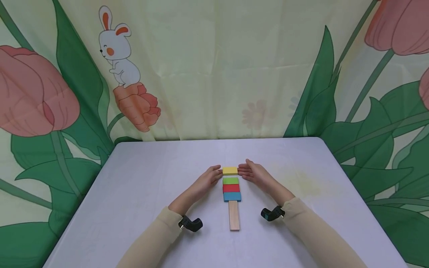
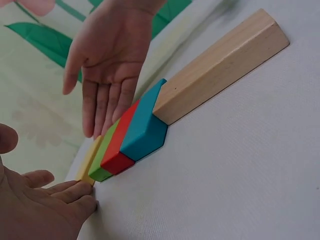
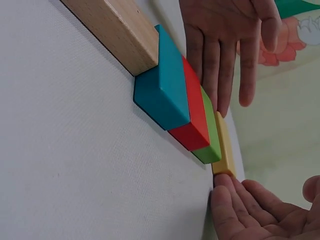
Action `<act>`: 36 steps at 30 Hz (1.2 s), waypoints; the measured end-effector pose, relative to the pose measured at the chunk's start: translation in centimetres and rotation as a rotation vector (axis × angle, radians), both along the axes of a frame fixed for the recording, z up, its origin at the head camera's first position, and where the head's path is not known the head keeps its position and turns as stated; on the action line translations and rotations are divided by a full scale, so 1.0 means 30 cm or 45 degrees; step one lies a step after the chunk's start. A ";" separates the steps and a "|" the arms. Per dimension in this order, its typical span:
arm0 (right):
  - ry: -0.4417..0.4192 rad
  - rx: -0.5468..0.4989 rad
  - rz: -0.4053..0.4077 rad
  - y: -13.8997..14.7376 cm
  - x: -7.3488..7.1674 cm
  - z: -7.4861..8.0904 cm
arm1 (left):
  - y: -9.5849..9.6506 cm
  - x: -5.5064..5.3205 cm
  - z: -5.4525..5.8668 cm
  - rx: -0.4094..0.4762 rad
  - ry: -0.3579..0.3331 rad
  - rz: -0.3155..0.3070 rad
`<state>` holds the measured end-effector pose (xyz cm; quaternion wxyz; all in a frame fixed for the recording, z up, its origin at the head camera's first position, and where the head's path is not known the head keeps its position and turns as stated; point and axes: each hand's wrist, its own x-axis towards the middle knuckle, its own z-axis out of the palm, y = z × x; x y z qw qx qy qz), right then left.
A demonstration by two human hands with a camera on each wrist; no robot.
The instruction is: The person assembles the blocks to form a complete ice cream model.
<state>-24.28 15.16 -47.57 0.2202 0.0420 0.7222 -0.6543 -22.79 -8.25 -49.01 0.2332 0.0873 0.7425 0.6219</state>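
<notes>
A yellow block [image 1: 229, 171] lies at the far end of a row of blocks, with a small gap before the green block [image 1: 230, 181]. The green, red [image 1: 231, 188] and blue [image 1: 232, 197] blocks lie against one another, and a plain wooden bar [image 1: 234, 216] extends from the blue one toward the person. My left hand [image 1: 205, 182] has its extended fingertips at the yellow block's left end. On its right end, the straight fingertips of my right hand [image 1: 257, 175] meet it. Both wrist views show the fingers [image 2: 75, 192] at the block's ends, palms facing inward.
The blocks lie on a table with a white cover [image 1: 134, 208]. Behind it hangs a curtain [image 1: 214, 74] printed with tulips, leaves and a rabbit. A small black camera [image 1: 191, 224] is strapped to the left wrist, and another black camera [image 1: 272, 213] to the right.
</notes>
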 end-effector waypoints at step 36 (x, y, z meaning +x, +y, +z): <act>0.141 0.264 0.071 0.014 0.082 -0.004 | -0.025 0.079 0.013 -0.219 0.162 -0.122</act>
